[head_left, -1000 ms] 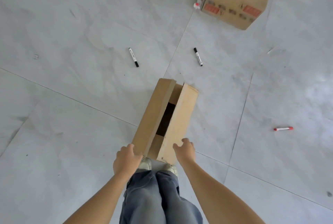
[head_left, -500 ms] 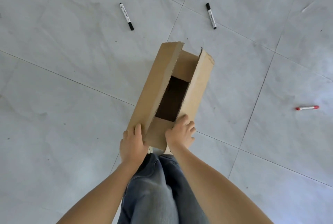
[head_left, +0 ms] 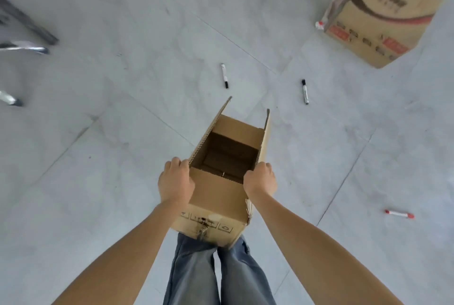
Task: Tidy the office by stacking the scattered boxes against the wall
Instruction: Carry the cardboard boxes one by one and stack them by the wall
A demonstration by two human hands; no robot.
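- Open cardboard box [head_left: 216, 196]: held in front of the legs, seemingly off the floor, flaps upright, nothing seen inside.
- Left grip [head_left: 175, 182]: fingers curled over the box's left rim. Right grip [head_left: 260, 179]: curled over the right rim.
- Hazard: only thin walls are held; the frayed right corner may tear, or a rim may slip.
- Black-capped marker [head_left: 224, 75], second black-capped marker [head_left: 305, 91], red-capped marker [head_left: 399, 214]: loose on the tiled floor ahead. The box hides the feet, so a step could roll on one.
- Printed carton [head_left: 378, 17]: far right, apart, unstacked; no wall in view.
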